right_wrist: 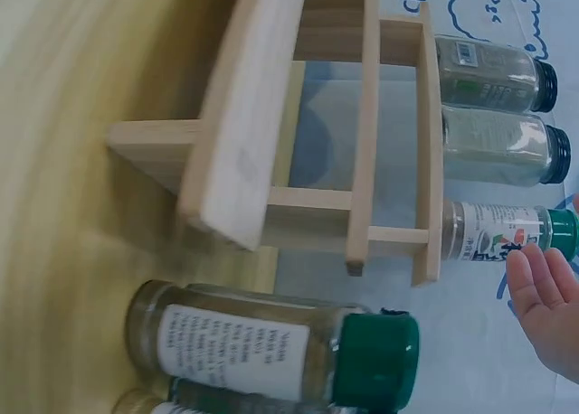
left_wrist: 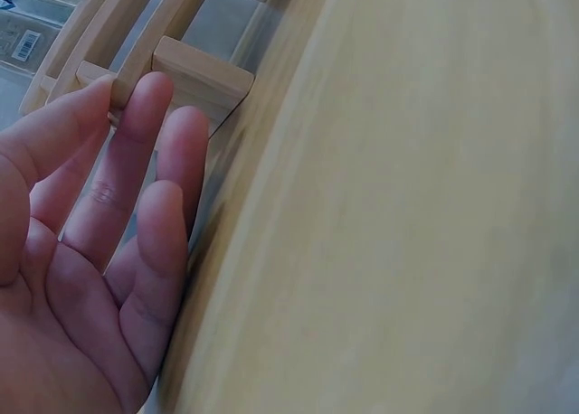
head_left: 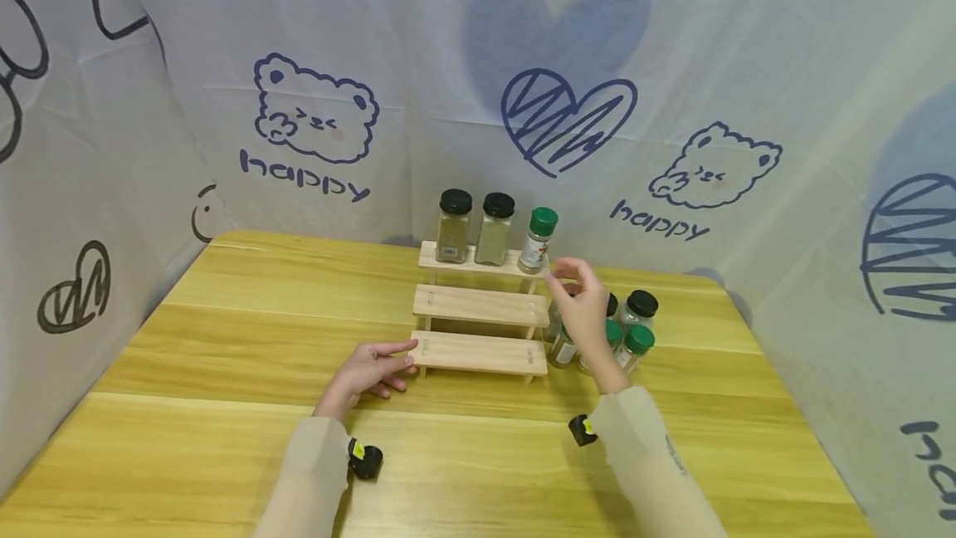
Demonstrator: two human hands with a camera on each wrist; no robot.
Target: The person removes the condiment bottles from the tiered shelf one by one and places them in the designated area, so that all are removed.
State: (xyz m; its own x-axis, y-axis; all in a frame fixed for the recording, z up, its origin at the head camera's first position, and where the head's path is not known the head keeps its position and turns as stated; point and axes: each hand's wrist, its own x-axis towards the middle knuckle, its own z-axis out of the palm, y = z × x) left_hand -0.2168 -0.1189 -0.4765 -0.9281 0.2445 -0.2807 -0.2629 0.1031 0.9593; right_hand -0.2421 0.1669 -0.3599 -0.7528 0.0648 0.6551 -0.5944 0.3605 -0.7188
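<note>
A three-step wooden spice rack (head_left: pixel 478 305) stands on the table. My left hand (head_left: pixel 373 372) pinches the left end of its lowest step between thumb and finger; in the left wrist view the other fingers (left_wrist: pixel 163 224) stay loose beside it. On the top step stand two black-capped spice jars (head_left: pixel 452 231) and, at the right end, a green-capped spice jar (head_left: pixel 536 243) with a printed label. My right hand (head_left: pixel 586 305) is just right of that green-capped jar, fingers loosely bent and holding nothing. In the right wrist view its fingertips (right_wrist: pixel 520 274) overlap the jar's edge near the cap.
Several more spice jars (head_left: pixel 637 343), with green and black caps, stand close to the rack's right side, partly behind my right hand. A printed cloth (head_left: pixel 448 106) hangs behind the wooden table (head_left: pixel 224 438). The middle and lowest steps are bare wood.
</note>
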